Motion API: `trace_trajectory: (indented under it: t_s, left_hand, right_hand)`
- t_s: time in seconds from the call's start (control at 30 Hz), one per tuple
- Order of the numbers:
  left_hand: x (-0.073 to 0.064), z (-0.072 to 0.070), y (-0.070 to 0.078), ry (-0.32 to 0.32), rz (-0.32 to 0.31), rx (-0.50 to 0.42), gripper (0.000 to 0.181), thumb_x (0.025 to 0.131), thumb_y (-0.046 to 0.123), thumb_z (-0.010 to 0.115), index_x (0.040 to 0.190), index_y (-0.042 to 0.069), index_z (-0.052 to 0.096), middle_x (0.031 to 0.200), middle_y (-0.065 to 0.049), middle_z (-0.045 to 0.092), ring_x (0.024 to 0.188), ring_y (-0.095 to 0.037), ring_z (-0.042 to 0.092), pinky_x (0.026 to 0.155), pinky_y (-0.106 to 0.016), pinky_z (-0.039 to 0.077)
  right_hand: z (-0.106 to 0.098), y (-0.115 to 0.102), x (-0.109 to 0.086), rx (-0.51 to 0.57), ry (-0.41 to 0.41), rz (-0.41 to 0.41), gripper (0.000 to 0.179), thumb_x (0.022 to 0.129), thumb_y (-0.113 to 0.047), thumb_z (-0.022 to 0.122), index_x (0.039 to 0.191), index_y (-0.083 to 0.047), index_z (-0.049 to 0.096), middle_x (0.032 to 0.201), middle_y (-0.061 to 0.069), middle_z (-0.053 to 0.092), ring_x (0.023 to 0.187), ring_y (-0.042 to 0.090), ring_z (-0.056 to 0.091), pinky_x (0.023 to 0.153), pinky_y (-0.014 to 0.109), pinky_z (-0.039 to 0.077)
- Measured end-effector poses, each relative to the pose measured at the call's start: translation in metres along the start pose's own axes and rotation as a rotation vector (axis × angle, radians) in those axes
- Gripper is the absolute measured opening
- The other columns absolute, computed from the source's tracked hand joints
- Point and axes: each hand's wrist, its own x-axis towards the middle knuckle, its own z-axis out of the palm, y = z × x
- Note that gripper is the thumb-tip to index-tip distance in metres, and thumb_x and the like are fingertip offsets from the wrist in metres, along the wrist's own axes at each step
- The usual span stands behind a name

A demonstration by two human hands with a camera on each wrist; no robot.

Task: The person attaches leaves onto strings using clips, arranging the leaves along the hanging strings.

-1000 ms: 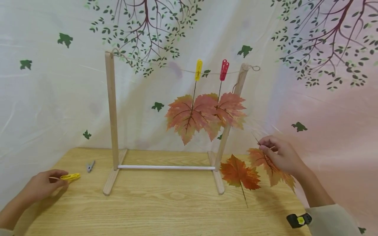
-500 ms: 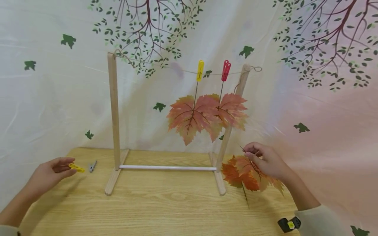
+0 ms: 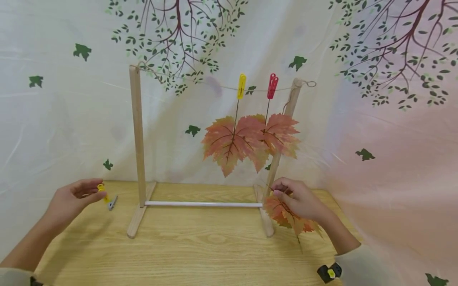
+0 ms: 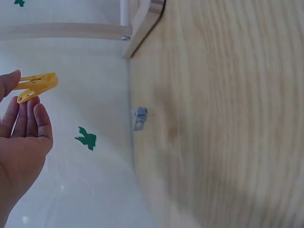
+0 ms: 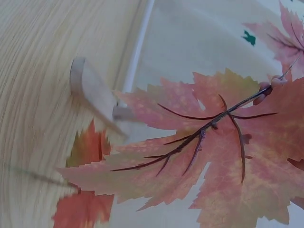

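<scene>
My left hand pinches a yellow clothespin between thumb and fingers, raised above the left side of the table. Just beyond it a grey clothespin lies on the wood. My right hand pinches the thin stem of an artificial maple leaf, whose blade hangs below the fingers beside the stand's right foot. Behind that blade, largely covered, an orange leaf rests on the table. Two more leaves hang from the string: one from a yellow clothespin, the other from a red clothespin.
A wooden stand has a left post, a right post and a white crossbar low between them. The string runs between the post tops. Behind the table hangs a curtain printed with branches and leaves.
My left hand has risen and moved right with the yellow clothespin, which now points downward. My right hand has moved left and slightly down, bringing its leaf over the orange one.
</scene>
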Motion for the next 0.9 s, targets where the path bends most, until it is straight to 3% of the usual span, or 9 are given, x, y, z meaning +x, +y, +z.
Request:
trace_trajectory:
  t_s: [0.2, 0.4, 0.7, 0.9]
  left_hand:
    - [0.004, 0.005, 0.019, -0.009, -0.003, -0.108, 0.044, 0.097, 0.03, 0.074, 0.137, 0.017, 0.063, 0.108, 0.024, 0.068, 0.096, 0.01, 0.062, 0.077, -0.01, 0.05]
    - [0.005, 0.013, 0.042, -0.024, 0.039, -0.173, 0.042, 0.096, 0.023, 0.075, 0.135, 0.013, 0.065, 0.108, 0.021, 0.071, 0.097, 0.006, 0.064, 0.078, -0.01, 0.051]
    - [0.014, 0.021, 0.066, -0.051, 0.077, -0.146, 0.043, 0.095, 0.025, 0.076, 0.135, 0.013, 0.066, 0.106, 0.017, 0.072, 0.094, 0.0, 0.069, 0.077, -0.014, 0.053]
    - [0.02, 0.025, 0.081, -0.041, 0.101, -0.097, 0.046, 0.095, 0.03, 0.076, 0.135, 0.009, 0.065, 0.104, 0.019, 0.072, 0.092, 0.001, 0.069, 0.075, -0.016, 0.053]
  right_hand:
    - [0.014, -0.011, 0.014, 0.045, -0.012, -0.063, 0.012, 0.105, -0.011, 0.059, 0.113, -0.009, 0.068, 0.102, 0.008, 0.072, 0.087, 0.021, 0.067, 0.078, 0.032, 0.057]
    - [0.027, -0.022, 0.026, 0.093, -0.032, -0.092, 0.012, 0.105, -0.013, 0.059, 0.113, -0.011, 0.068, 0.1, 0.009, 0.072, 0.086, 0.021, 0.067, 0.077, 0.032, 0.057]
    - [0.045, -0.043, 0.045, 0.14, -0.069, -0.107, 0.013, 0.106, -0.017, 0.058, 0.116, -0.012, 0.066, 0.103, 0.009, 0.07, 0.089, 0.021, 0.066, 0.079, 0.035, 0.057]
    - [0.057, -0.053, 0.057, 0.144, -0.063, -0.149, 0.016, 0.107, -0.016, 0.057, 0.117, -0.009, 0.067, 0.104, 0.008, 0.071, 0.09, 0.018, 0.067, 0.081, 0.036, 0.057]
